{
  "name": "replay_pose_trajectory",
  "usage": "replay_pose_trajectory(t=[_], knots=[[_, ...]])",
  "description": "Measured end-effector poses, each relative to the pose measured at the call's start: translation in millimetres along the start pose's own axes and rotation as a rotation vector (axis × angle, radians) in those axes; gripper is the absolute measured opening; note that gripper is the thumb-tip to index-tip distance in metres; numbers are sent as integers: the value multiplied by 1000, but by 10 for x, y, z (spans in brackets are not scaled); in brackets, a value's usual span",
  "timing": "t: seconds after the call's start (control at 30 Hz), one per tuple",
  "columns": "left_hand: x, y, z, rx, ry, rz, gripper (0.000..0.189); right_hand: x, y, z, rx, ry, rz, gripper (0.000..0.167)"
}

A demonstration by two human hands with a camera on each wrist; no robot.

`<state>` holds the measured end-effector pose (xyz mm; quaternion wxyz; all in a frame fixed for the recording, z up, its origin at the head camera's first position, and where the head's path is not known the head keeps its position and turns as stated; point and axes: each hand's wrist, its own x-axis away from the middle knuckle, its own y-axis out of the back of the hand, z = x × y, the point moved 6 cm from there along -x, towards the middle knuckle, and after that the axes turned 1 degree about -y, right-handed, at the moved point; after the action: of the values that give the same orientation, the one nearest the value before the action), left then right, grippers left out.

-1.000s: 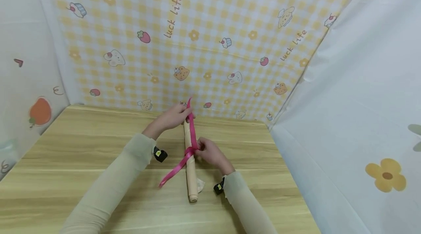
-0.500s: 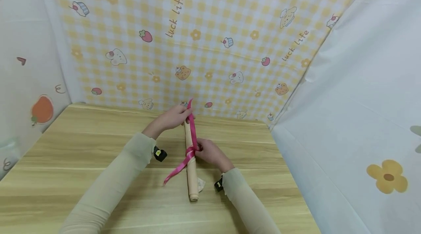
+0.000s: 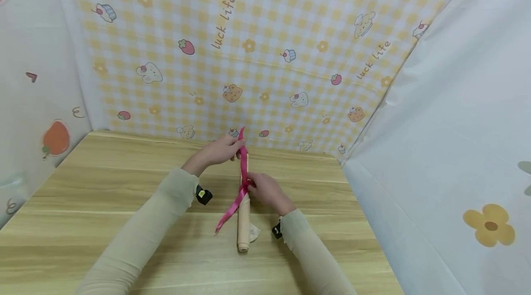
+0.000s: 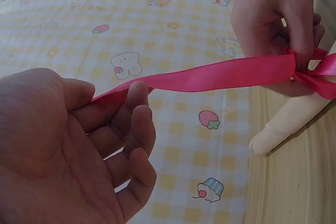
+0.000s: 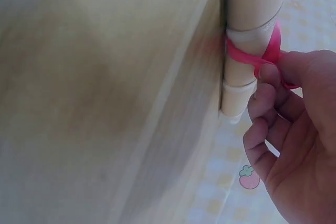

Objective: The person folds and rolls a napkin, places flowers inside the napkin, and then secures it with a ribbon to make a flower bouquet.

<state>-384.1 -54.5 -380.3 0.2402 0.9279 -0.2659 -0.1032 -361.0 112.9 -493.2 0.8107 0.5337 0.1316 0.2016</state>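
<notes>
A beige rolled-up sheet or mat [image 3: 244,226] lies lengthwise on the table in the head view, with a pink satin ribbon [image 3: 244,162] wrapped round its middle. Between thumb and forefinger, my left hand [image 3: 226,150] pinches the ribbon near one end, beside the roll's far end. The ribbon [image 4: 226,74] runs taut from there to the roll in the left wrist view. My right hand [image 3: 267,191] pinches the ribbon where it crosses at the roll's right side; in the right wrist view the pink band [image 5: 244,56] circles the roll. The other ribbon tail hangs loose toward the front left.
A small whitish scrap [image 3: 254,233] lies against the roll's right side near its front end. The wood-grain table [image 3: 124,161] meets a yellow checked cloth wall [image 3: 265,64] behind, and white cloth [image 3: 435,147] hangs on the right.
The roll's far end has swung slightly right, and the loose ribbon tail has shifted right with it. My left hand has moved a little right; both hands keep their pinch on the ribbon.
</notes>
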Motion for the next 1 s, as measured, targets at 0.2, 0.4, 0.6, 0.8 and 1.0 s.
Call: replay_pose_trajectory(t=[0.2,0.4,0.6,0.8,1.0], knots=[[14,-25,-1,-14,11,-3,52,-15,22,-4,-66,4,51,11],[24,-26,9,-9,5,0,51,-27,34,-30,-111,-4,91,10],[2,-51,48,-30,-1,27,50,-22,57,-44,-75,-7,86,9],[-4,-36,31,-37,-3,31,48,6,139,-34,4,-15,76,10],[19,-6,69,-47,-4,31,52,6,198,-28,113,-6,100,15]])
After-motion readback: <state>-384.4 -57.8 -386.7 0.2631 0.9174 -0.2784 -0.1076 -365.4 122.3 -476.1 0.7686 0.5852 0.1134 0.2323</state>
